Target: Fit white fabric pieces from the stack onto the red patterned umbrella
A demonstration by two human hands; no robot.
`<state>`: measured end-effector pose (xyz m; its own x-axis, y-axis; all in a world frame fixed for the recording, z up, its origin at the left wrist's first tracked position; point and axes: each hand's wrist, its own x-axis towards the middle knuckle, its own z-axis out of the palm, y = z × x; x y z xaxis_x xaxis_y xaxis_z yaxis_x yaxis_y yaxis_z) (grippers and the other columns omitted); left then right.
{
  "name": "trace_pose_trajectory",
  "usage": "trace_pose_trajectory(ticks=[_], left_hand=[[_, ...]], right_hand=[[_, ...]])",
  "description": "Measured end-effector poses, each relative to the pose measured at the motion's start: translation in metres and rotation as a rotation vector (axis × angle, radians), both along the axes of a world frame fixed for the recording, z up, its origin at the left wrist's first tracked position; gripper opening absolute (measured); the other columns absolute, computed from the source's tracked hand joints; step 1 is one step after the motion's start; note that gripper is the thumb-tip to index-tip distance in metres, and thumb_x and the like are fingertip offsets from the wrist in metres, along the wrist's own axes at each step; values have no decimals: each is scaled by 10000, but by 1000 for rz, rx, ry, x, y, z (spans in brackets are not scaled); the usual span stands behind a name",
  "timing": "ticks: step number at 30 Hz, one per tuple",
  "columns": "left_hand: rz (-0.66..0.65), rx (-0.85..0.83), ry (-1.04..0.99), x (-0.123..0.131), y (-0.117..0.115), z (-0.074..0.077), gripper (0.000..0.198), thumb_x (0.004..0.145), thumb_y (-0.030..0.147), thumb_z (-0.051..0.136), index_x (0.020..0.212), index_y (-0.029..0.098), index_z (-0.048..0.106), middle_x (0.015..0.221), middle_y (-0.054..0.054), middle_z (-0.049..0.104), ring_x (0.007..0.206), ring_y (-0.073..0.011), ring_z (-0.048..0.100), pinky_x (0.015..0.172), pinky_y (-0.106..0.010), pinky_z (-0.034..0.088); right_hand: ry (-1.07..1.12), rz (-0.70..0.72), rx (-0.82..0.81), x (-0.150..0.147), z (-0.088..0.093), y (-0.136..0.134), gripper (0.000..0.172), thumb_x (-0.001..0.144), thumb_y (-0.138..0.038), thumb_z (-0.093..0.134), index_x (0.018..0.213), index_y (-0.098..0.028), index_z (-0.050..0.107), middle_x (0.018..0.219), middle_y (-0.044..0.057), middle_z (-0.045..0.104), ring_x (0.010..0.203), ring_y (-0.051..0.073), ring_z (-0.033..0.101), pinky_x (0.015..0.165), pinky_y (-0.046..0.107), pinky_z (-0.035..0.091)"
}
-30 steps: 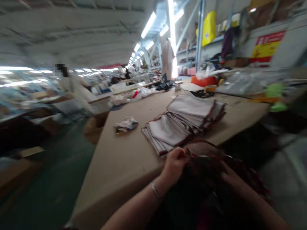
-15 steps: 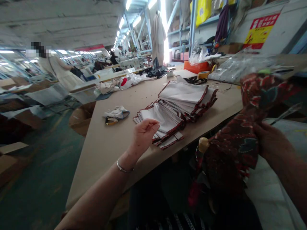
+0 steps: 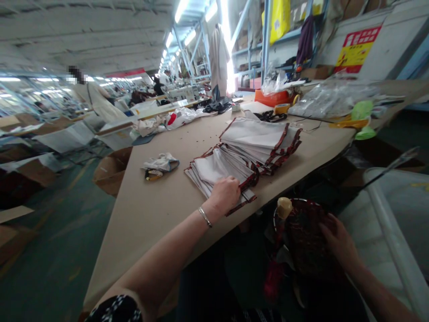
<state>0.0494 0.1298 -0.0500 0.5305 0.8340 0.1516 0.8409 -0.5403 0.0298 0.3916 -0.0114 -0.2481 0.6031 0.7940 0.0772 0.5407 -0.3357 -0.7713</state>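
My left hand (image 3: 225, 195) rests with curled fingers at the near edge of the stacked white cloth pieces (image 3: 218, 166). The fingertips are closed on the edge of a piece, partly hidden from me. Dark red patterned trim borders these pieces, fanned out in two overlapping heaps. Below the table edge, my right hand (image 3: 342, 243) lies against dark red patterned cloth (image 3: 306, 237), fingers stretched out and a little apart. This cloth sits low near my lap, beside a pale rounded knob (image 3: 284, 208) and a thin curved rim. Shadow hides its underside.
A crumpled white-and-blue glove-like bundle (image 3: 161, 165) lies left on the table (image 3: 150, 223). An orange container (image 3: 273, 97), yellow tape roll (image 3: 282, 108) and clear plastic bags (image 3: 331, 98) stand behind. A white bin (image 3: 385, 214) is at right. Another person (image 3: 97, 98) stands far left.
My right hand has lowered the red patterned cloth from above the table's right side down toward my lap. My left hand has moved right and forward onto the white pieces.
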Motion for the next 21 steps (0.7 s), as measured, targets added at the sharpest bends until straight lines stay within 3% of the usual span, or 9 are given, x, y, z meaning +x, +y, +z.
trace_pose_trajectory(ticks=[4,8,11,14,17,19,21], left_hand=[[44,-32,56,0,7,3,295,899,164,393,851,124,681,864,-117,681,787,-202,666,749,-310,508],[38,-41,72,-9,9,9,296,912,175,383,888,131,674,868,-107,694,835,-196,672,787,-300,503],[-10,-49,77,-12,5,9,284,923,221,396,895,140,667,908,-101,683,840,-196,669,783,-298,505],[-47,-51,73,-11,3,4,317,937,298,399,906,133,668,915,-115,665,854,-221,665,788,-331,511],[-62,-39,63,-9,2,1,315,931,316,419,931,123,668,924,-130,658,877,-247,665,782,-365,519],[-62,-34,70,-9,1,2,269,912,217,423,897,118,673,876,-124,663,821,-238,675,724,-350,527],[-59,-27,86,-10,-1,2,241,880,154,443,843,120,678,820,-112,666,760,-225,680,658,-324,528]], right_hand=[[109,125,59,-41,50,-8,524,809,-566,486,1182,-208,569,1163,95,672,1098,262,630,1003,403,468],[92,219,187,-78,87,-24,394,834,-526,521,1077,-232,620,1086,59,705,1025,229,663,908,346,535],[-2,402,318,-102,106,-31,270,867,-417,540,1050,-241,634,1033,30,712,957,172,681,832,251,557],[-93,559,406,-122,118,-32,187,881,-314,540,1021,-252,647,977,6,718,901,127,691,815,191,552],[-116,620,463,-137,119,-35,170,864,-282,562,1001,-276,662,946,-18,734,853,109,708,791,154,556],[-104,639,487,-147,114,-38,145,839,-348,595,949,-318,683,868,-41,745,762,118,721,711,148,580],[-84,571,496,-157,107,-38,153,816,-487,598,889,-391,692,754,-45,730,684,158,718,600,202,607]])
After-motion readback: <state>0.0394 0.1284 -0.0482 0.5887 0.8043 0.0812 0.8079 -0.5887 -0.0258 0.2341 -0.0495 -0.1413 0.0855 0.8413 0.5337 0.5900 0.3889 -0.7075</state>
